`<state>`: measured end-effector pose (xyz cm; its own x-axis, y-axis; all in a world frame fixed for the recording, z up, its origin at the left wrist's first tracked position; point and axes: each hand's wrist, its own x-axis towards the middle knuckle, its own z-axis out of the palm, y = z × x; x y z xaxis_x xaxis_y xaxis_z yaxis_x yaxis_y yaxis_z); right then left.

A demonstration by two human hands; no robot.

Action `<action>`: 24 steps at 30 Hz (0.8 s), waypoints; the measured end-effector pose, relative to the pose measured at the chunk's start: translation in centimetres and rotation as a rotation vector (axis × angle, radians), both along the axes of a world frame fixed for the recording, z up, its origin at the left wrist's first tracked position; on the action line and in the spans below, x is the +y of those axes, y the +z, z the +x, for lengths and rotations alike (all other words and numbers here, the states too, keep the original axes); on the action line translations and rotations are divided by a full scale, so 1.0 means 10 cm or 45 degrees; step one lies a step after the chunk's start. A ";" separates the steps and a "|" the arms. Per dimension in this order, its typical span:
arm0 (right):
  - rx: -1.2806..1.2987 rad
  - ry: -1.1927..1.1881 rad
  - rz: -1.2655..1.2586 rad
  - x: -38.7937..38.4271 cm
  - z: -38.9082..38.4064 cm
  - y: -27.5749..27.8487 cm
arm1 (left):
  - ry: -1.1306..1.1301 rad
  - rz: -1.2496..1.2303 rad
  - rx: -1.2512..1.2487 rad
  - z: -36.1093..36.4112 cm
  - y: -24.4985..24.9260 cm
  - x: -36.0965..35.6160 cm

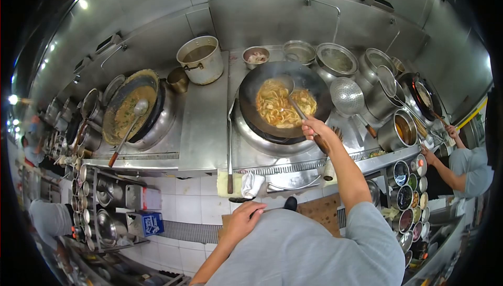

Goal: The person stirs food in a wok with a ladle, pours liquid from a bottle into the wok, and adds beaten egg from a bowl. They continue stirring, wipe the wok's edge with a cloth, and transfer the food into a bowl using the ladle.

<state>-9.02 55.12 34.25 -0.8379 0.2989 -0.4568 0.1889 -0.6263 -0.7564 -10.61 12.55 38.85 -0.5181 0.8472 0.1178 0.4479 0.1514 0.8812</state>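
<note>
In the centre a black wok rests on its round burner, with noodle-like food in brown sauce inside. My right hand is closed around the wooden-ended handle of a ladle, whose bowl lies in the food at the wok's upper middle. Low in front of my body, away from the wok, is my left hand. Its fingers are bent near my shirt, and whether they hold anything is not clear. A white cloth hangs at the counter's front edge just above that hand.
A second wok with sauce and a ladle stands left. Behind are a tall pot and a meat bowl. A perforated skimmer and several pots stand right. A co-worker's arms reach in at far right.
</note>
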 end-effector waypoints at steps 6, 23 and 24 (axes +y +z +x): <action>-0.147 0.308 0.277 0.04 0.61 0.48 | 0.028 -0.043 0.019 -0.03 0.05 -0.05; -0.282 0.304 0.506 -0.38 0.74 0.36 | -0.033 -0.021 0.023 -0.13 0.06 0.05; -0.282 0.303 0.504 -0.25 0.85 0.31 | -0.034 -0.023 0.024 -0.13 0.08 0.04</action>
<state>-0.50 52.65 37.37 -0.7999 0.2977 -0.5212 0.4739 -0.2197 -0.8528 -11.93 12.96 39.65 -0.4933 0.8626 0.1117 0.4683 0.1551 0.8698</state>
